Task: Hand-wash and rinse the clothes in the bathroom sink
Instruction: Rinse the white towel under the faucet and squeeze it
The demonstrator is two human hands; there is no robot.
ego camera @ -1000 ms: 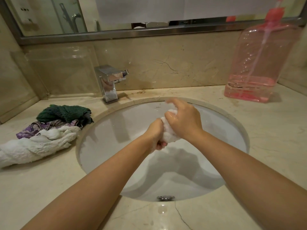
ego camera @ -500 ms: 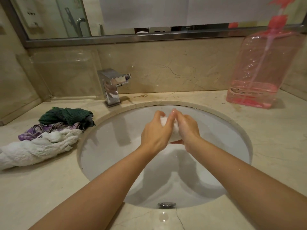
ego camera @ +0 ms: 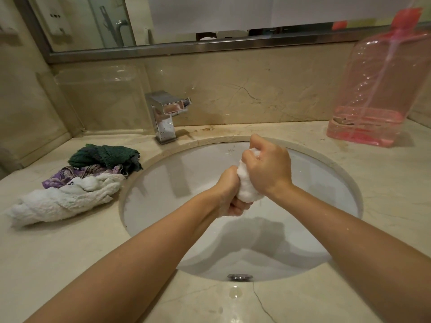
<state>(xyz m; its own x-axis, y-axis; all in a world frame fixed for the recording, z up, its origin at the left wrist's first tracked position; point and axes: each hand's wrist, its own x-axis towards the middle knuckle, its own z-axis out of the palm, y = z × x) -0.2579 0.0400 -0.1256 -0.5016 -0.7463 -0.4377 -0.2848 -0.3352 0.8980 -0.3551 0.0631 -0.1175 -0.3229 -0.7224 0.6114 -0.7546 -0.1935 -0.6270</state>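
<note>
Two bare, wet forearms, sleeveless to the frame edge, no jewellery.

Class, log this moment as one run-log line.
step: wringing | left hand: grips white cloth | right hand: grips same cloth | place: over sink | faucet: no water seen

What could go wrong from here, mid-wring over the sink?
1. Both hands, left hand and right hand, twist the white cloth high above the sink; drips could splash the marble counter.
2. The wet pile's white towel lies near the basin rim and might slide in.
</note>
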